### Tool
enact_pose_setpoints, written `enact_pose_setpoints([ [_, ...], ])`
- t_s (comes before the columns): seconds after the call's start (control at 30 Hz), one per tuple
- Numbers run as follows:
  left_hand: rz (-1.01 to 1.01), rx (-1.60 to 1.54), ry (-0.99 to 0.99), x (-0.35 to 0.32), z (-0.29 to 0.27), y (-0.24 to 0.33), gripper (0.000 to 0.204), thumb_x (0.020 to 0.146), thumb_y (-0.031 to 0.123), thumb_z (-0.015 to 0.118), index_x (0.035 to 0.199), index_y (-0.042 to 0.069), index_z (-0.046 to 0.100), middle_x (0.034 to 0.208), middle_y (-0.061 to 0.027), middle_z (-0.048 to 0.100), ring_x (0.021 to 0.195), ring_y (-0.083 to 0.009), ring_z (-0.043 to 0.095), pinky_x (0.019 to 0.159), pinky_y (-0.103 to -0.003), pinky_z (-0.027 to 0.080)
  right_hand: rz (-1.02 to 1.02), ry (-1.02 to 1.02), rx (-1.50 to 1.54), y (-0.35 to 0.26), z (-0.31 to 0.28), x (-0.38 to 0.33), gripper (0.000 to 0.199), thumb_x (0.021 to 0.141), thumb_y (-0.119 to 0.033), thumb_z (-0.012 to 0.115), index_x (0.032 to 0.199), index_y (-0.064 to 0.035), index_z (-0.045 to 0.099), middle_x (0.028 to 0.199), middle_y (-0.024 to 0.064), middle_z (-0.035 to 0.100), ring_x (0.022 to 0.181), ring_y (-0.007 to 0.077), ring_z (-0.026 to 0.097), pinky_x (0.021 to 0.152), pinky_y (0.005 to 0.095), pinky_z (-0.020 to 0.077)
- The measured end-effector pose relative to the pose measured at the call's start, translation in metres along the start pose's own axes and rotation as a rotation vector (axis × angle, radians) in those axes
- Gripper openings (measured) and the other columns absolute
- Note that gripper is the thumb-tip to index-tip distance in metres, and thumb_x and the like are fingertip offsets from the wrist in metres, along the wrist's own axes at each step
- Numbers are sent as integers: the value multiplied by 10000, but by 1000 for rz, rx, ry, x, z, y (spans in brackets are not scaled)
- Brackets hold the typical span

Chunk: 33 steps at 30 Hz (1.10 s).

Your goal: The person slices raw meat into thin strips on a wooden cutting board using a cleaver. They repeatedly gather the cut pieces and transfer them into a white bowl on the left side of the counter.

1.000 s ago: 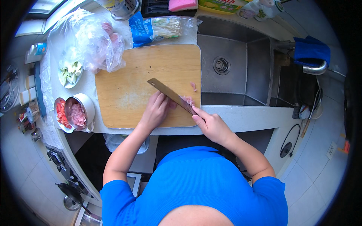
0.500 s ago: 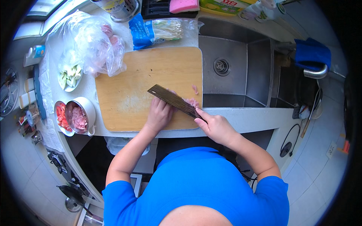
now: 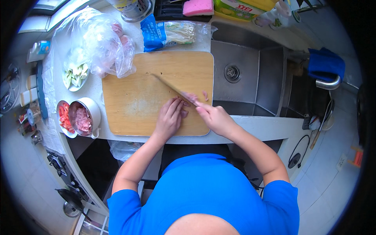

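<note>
My right hand [image 3: 215,118] is closed round the handle of a kitchen knife [image 3: 169,85]. Its blade, seen almost edge-on, slants to the far left across a wooden cutting board [image 3: 135,102]. On the near side of the blade my left hand [image 3: 169,116] has its fingers bent together over a piece of raw meat [image 3: 184,113], holding it against the board; the fingers partly cover it. Cut raw meat [image 3: 191,96] lies just beyond the blade, and a small separate scrap [image 3: 205,95] rests near the board's right edge.
Left of the board stand a metal cup of cut meat [image 3: 83,119], a dish of red pieces [image 3: 64,117] and a plate of pale green pieces [image 3: 75,77]. A plastic bag [image 3: 98,43] overlaps the board's far-left corner. Packaged mushrooms [image 3: 178,32] lie behind; a sink [image 3: 243,94] adjoins right.
The knife has turned from showing its broad dark side to nearly edge-on. My left hand has shifted slightly right, and more of the meat by its fingertips shows. The whole view has moved a little.
</note>
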<state>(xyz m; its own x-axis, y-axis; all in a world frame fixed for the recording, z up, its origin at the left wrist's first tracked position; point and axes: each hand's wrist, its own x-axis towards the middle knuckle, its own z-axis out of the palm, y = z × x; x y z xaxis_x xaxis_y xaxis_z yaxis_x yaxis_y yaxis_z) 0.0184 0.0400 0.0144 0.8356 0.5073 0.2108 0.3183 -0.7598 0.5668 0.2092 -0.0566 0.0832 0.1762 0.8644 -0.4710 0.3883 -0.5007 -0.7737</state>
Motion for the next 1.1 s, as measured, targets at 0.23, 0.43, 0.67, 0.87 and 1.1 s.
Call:
enact_pose_setpoints([
  [0.23,-22,-24,24,-3,1,9,346,768,24,671,1101,-50,621,1189,-186,576,1121,-375,532,938,-437,452,-61,4,-102,-4,-14,-45,456,970,-389,512,1215,-14,600,716,273,641,688,435,653,635,486,536],
  [0.43,-17,0,21,-2,2,11,335,763,9,662,1091,-50,623,1220,-216,555,1080,-406,526,932,-477,438,-70,-26,-215,3,-13,-51,459,957,-398,530,1196,-12,598,656,264,627,632,438,643,593,494,530],
  [0.67,-32,21,16,-14,16,2,379,805,37,612,1179,-28,602,1283,-217,517,1230,-413,473,1013,-493,393,-132,-29,-213,-12,16,0,442,955,-372,536,1208,-14,586,733,278,640,696,445,647,642,497,535],
  [0.87,-41,57,10,-11,14,7,376,806,54,611,1169,-45,595,1234,-198,543,1205,-377,498,983,-463,428,-146,5,-174,-12,21,5,411,961,-365,519,1191,-32,589,752,263,650,706,441,649,651,510,538],
  [1.1,-49,38,128,-7,16,12,334,777,28,635,1098,-60,616,1168,-183,578,1110,-360,552,921,-437,472,-65,50,0,0,12,-9,381,989,-309,492,1169,0,623,952,274,659,856,418,659,770,435,541],
])
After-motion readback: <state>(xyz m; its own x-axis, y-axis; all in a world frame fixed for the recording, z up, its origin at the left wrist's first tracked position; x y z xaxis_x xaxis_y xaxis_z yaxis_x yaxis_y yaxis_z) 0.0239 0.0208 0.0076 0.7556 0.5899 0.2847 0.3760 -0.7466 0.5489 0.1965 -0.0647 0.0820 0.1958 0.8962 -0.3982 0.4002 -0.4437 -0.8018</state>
